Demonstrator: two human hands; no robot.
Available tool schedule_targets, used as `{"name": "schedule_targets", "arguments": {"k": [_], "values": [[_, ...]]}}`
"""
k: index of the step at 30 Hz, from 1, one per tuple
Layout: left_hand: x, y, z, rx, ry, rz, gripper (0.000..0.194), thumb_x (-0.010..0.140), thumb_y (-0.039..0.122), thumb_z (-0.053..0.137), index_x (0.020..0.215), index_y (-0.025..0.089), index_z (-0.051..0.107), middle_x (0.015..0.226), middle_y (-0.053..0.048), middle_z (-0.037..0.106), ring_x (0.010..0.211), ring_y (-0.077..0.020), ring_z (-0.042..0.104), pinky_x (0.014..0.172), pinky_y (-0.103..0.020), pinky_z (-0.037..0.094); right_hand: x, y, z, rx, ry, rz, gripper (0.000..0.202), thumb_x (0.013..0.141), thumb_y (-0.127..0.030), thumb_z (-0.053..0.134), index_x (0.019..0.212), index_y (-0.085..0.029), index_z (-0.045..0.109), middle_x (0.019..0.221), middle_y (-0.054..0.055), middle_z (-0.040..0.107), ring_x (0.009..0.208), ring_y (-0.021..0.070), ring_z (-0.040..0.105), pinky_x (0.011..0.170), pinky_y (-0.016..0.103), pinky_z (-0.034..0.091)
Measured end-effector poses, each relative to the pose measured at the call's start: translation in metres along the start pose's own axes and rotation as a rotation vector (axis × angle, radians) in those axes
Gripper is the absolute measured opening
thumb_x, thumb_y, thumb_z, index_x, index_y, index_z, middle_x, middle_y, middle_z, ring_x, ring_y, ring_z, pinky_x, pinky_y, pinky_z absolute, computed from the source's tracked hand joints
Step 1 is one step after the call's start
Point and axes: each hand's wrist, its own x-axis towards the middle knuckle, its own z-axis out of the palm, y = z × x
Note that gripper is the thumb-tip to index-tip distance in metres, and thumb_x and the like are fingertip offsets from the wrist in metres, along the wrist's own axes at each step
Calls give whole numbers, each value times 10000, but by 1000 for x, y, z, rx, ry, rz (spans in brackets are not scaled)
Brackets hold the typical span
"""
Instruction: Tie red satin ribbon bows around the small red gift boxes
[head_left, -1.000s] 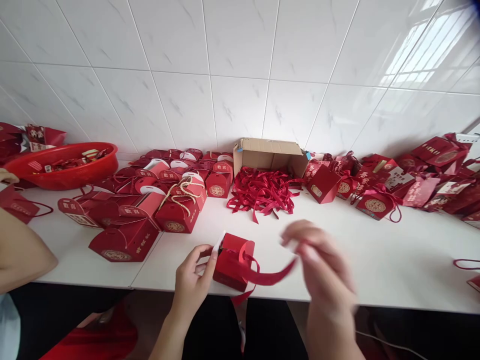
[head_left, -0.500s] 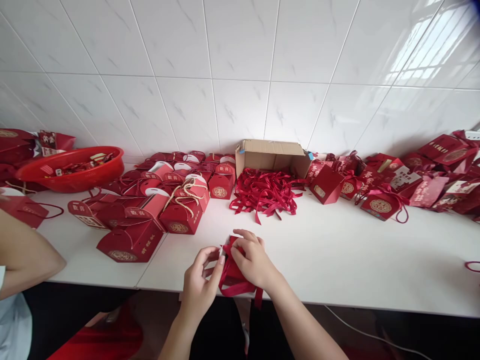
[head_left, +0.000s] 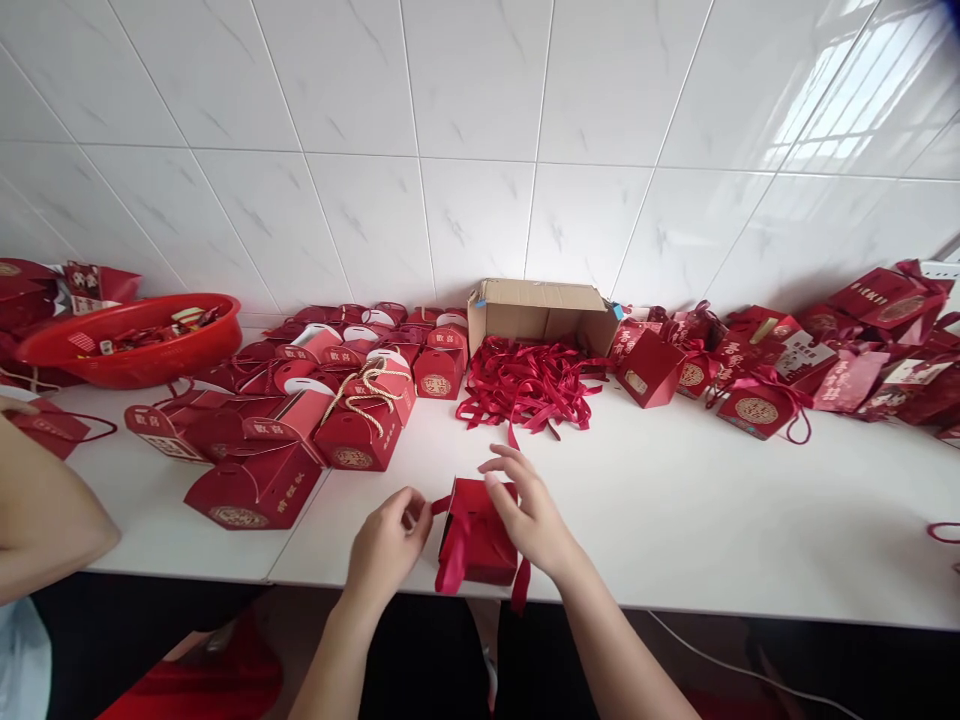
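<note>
a small red box (head_left: 491,562) sits near the front edge of the white table (head_left: 675,540), red ribbon (head_left: 451,572) draped about it. the left hand (head_left: 388,545) pinches the ribbon's end; the right hand (head_left: 531,512), fingers loosely parted, is at the box's right, contact unclear. beyond lies a ribbon heap (head_left: 525,385).

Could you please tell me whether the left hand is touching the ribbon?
Touching: the head view shows the left hand pinching the ribbon just left of the box.

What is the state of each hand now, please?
Left hand: closed, pinching the ribbon.
Right hand: open, by the box; whether it touches cannot be told.
</note>
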Motion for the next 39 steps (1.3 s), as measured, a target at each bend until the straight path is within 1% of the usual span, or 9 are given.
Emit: {"name": "schedule_targets", "arguments": {"k": [4,9,14,19,23,30,33,37,39], "values": [[4,-49,-26,270,25,-383,160,782,373,497,742,246,586,813,-48,711,703,-252,640,518,-275,387,-21,26,-25,88,155,88,272,906,-442,475,979,-227,625,1293,113,515,1235,263,464,1011,443,372],[2,-83,-51,319,110,-553,194,758,425,513,778,250,594,868,-77,710,718,-310,632,503,-330,416,-53,41,-32,380,19,294,295,871,-479,550,990,-212,587,1142,111,609,1090,250,566,921,408,444],[-12,-66,-31,169,275,-334,226,771,449,535,828,230,547,715,-27,642,659,-225,606,588,-299,455,-66,44,-12,485,-108,311,292,812,-419,662,969,-203,544,963,51,613,877,179,591,779,317,463],[-31,-33,-7,-219,-55,-19,352,818,543,499,802,211,616,756,-22,653,713,-188,607,619,-239,473,-65,44,-18,563,-49,324,272,825,-427,642,928,-206,522,745,-17,559,719,135,541,708,276,422],[-37,-19,4,-304,-172,24,379,875,511,439,715,202,589,657,-9,594,654,-168,584,612,-237,480,-65,37,-29,635,-16,425,312,848,-502,572,937,-210,506,694,-41,489,592,118,517,612,265,412],[-21,-20,14,-274,201,109,374,844,460,542,1144,237,544,1218,-102,560,1190,-259,510,961,-378,457,-61,31,-29,376,-59,356,335,790,-474,654,997,-217,592,802,-25,477,532,63,356,496,217,285],[-12,-14,12,-360,66,80,436,893,481,446,1269,264,485,1347,-101,489,1301,-258,413,1010,-395,419,-56,35,-24,315,-88,353,343,844,-500,574,799,-165,633,633,-23,464,540,87,354,498,229,272],[-4,-3,10,-517,-168,10,396,887,547,403,936,206,600,928,-63,636,952,-212,602,828,-308,501,-52,40,-19,377,-41,377,433,871,-531,517,670,-158,604,585,-9,489,540,99,395,514,236,302],[-2,2,10,-549,-203,2,405,864,564,434,736,196,543,686,-9,548,695,-165,556,655,-254,490,-52,41,-20,464,-27,391,435,863,-529,536,640,-158,578,549,-20,468,516,92,380,511,235,287]]}}
